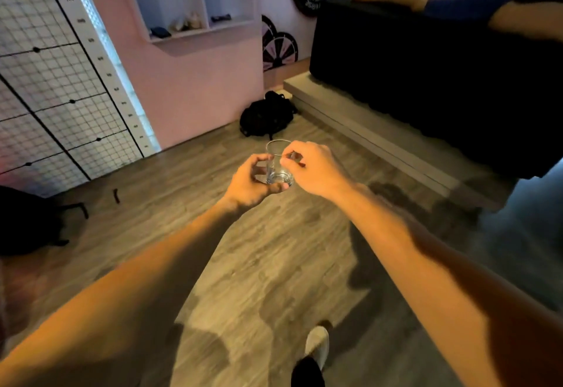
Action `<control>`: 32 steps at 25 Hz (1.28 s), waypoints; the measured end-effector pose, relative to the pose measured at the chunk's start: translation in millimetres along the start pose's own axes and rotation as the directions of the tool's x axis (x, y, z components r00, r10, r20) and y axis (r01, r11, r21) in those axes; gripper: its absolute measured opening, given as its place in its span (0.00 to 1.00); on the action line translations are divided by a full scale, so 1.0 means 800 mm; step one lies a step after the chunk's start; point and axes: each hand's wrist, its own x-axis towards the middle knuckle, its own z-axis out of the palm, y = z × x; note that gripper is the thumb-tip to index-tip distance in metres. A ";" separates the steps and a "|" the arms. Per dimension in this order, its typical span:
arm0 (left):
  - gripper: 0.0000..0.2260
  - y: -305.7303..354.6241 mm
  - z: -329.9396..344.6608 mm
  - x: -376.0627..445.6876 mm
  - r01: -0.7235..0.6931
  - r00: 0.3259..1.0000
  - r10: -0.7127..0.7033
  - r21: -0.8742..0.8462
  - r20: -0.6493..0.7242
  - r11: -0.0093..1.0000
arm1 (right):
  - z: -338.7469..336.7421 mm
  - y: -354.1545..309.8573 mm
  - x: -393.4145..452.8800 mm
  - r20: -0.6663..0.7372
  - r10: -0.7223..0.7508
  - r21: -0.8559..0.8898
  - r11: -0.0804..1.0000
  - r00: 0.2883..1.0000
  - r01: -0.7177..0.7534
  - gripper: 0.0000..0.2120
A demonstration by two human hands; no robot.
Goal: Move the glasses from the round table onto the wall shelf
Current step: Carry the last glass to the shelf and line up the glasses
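One clear glass (278, 164) is in transit, held upright in mid-air above the wooden floor (274, 264), well short of the wall shelf (195, 31). It appears empty, though blur makes this uncertain.

Grip, left hand (248, 182): fingers curled round the lower body and base of the glass, supporting it from the left of the glass and beneath. Grip, right hand (313, 167): thumb and forefinger pinch the rim on the right of the glass, the remaining fingers curled loosely. Both hands therefore have hold of the same glass; neither is free.

The wall shelf hangs on the pink wall beyond the glass and to its left. Small items sit on its lower ledge, dark and pale; blur prevents identifying them, so whether any glasses already stand there cannot be told. The round table is not in view, and the number of glasses remaining on it cannot be established.

Beyond the glass on the floor lies a black bag (266, 117). To the right of the glass stands a dark covered block (426, 66), with another person's arm (457, 5) resting on top. Below the glass, a pale shoe (316, 345) is mid-stride.

Assessment: the pick-up of this glass is complete; the carry is under way. Placement on the shelf is outstanding, as are any further trips.
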 end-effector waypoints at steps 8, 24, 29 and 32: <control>0.32 0.025 -0.025 0.272 0.041 0.985 -0.037 0.020 -0.169 0.999 | -0.005 0.080 0.305 0.073 -0.159 0.073 0.985 0.985 0.153 0.07; 0.30 0.021 -0.236 0.796 0.011 0.954 -0.008 0.008 -0.301 1.000 | 0.085 0.085 0.898 0.119 -0.350 0.135 0.933 0.929 0.334 0.09; 0.31 0.047 -0.301 0.964 -0.025 0.942 0.061 0.113 -0.329 0.993 | 0.089 0.083 1.080 0.079 -0.388 0.170 0.913 0.918 0.371 0.08; 0.31 0.058 -0.339 1.071 -0.037 0.927 0.094 0.160 -0.362 0.986 | 0.094 0.085 1.201 0.092 -0.448 0.186 0.885 0.889 0.427 0.09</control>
